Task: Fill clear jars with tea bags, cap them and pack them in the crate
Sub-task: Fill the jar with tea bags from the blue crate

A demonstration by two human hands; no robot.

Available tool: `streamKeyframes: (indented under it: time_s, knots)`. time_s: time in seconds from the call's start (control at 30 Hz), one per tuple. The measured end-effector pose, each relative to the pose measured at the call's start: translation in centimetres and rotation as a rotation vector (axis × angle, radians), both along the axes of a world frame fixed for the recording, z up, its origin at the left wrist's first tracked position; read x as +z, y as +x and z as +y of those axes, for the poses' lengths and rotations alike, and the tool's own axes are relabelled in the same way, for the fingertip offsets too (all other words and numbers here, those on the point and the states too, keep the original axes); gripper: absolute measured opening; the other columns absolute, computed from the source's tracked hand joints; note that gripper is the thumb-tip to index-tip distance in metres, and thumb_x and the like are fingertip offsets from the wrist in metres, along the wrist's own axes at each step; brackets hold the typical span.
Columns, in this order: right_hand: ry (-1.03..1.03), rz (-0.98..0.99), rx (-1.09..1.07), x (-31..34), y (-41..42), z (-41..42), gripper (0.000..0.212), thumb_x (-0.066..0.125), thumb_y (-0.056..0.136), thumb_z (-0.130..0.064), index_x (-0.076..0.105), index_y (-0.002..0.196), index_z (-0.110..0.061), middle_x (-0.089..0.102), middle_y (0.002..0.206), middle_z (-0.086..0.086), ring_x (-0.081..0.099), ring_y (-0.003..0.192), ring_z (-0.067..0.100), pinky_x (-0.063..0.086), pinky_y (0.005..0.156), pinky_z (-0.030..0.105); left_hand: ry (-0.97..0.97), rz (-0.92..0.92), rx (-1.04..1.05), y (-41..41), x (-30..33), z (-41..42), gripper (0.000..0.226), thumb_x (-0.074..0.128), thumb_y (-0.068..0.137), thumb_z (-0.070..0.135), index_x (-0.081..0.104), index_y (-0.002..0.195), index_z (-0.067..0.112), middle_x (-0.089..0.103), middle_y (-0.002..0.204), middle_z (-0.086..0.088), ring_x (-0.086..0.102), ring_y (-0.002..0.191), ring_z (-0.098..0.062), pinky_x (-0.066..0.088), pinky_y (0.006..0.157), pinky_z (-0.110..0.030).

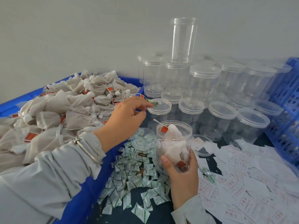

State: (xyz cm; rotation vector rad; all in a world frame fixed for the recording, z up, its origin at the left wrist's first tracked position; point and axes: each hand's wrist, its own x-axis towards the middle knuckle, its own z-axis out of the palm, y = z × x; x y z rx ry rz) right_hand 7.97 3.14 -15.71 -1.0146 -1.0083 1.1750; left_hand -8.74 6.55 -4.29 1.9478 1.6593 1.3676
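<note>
My right hand (182, 172) grips the lower part of an open clear jar (174, 143) holding several tea bags; one red tag pokes out at its mouth. My left hand (125, 117) reaches over the table and pinches a small green-and-white sachet (154, 103) above a capped jar (159, 107). A heap of tea bags (56, 110) with red tags fills the blue bin (103, 168) on the left. A loose clear lid (202, 144) lies beside the held jar.
Several capped empty jars (223, 113) stand in rows behind, with one tall jar (183, 39) stacked on top. Green-printed sachets (134, 172) are scattered in front. White paper labels (252, 183) cover the right side. A blue crate (286, 110) stands at the right.
</note>
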Motion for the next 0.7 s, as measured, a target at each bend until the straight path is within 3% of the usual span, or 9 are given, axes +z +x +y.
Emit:
streamKeyframes:
  time_s: [0.07,0.2,0.3,0.37,0.47,0.53,0.6,0.7]
  knots:
    - [0.004,-0.027,0.001,-0.1,-0.1,-0.1,0.096,0.077,0.044,-0.041,0.035,0.131,-0.039,0.045,0.132,-0.009,0.053,0.109,0.004,0.044,0.068,0.002,-0.018,-0.059,-0.114,0.3,0.1,-0.6,0.052,0.050,0.084,-0.014,0.066,0.085,0.035,0.062,0.096,0.021,0.058,0.089,0.007,0.043,0.079,-0.005]
    - [0.025,-0.035,0.005,0.1,-0.2,-0.3,0.090,0.079,0.044,-0.037,0.036,0.123,-0.044,0.045,0.131,-0.009,0.054,0.108,0.003,0.046,0.072,0.008,-0.095,-0.039,-0.227,0.9,-0.1,-1.2,0.055,0.052,0.082,-0.016,0.068,0.076,0.036,0.068,0.093,0.014,0.063,0.094,-0.025,0.052,0.087,-0.039]
    - [0.057,-0.022,0.020,0.2,-0.3,-0.5,0.087,0.082,0.048,-0.029,0.038,0.121,-0.043,0.048,0.127,-0.009,0.056,0.100,-0.005,0.047,0.067,0.005,-0.126,-0.003,-0.292,1.1,-0.1,-1.4,0.042,0.059,0.082,-0.009,0.070,0.078,0.031,0.065,0.102,0.016,0.061,0.100,-0.005,0.048,0.090,-0.027]
    - [0.073,-0.006,0.027,0.3,-0.3,-0.7,0.090,0.081,0.045,-0.033,0.040,0.125,-0.040,0.051,0.127,-0.009,0.058,0.100,-0.005,0.049,0.071,0.007,-0.214,0.008,-0.341,1.1,-0.1,-1.3,0.029,0.069,0.080,0.014,0.064,0.098,0.036,0.057,0.118,0.018,0.054,0.110,0.000,0.045,0.094,-0.019]
    - [0.101,-0.006,0.082,0.4,-0.4,-0.9,0.099,0.092,0.049,-0.028,0.043,0.134,-0.027,0.055,0.130,0.000,0.060,0.112,0.013,0.054,0.088,0.028,-0.444,-0.053,-0.468,1.1,-0.2,-1.3,0.074,0.076,0.060,0.058,0.043,0.125,0.044,0.048,0.133,0.019,0.049,0.123,-0.001,0.043,0.100,-0.021]
    - [0.119,-0.003,0.144,0.2,-0.5,-1.0,0.100,0.089,0.051,-0.021,0.039,0.138,-0.018,0.057,0.129,0.005,0.062,0.110,0.017,0.054,0.089,0.036,-0.515,-0.087,-0.584,1.3,-0.3,-1.3,0.110,0.076,0.046,0.075,0.034,0.139,0.033,0.045,0.140,0.011,0.046,0.129,-0.008,0.041,0.104,-0.029]
    - [0.123,0.006,0.222,0.3,-0.7,-1.1,0.103,0.084,0.050,-0.030,0.036,0.141,-0.015,0.057,0.128,0.007,0.063,0.108,0.013,0.055,0.082,0.027,-0.530,-0.076,-0.648,1.3,-0.5,-1.4,0.123,0.077,0.041,0.073,0.028,0.143,0.025,0.045,0.141,0.007,0.045,0.130,-0.010,0.040,0.106,-0.033]
    - [0.114,0.038,0.323,0.9,-0.6,-0.9,0.102,0.081,0.052,-0.042,0.036,0.139,-0.015,0.062,0.124,-0.002,0.063,0.107,0.006,0.051,0.077,0.015,-0.513,-0.023,-0.611,1.3,-0.6,-1.4,0.115,0.082,0.039,0.067,0.030,0.137,0.035,0.051,0.132,0.017,0.048,0.124,0.001,0.041,0.101,-0.019]
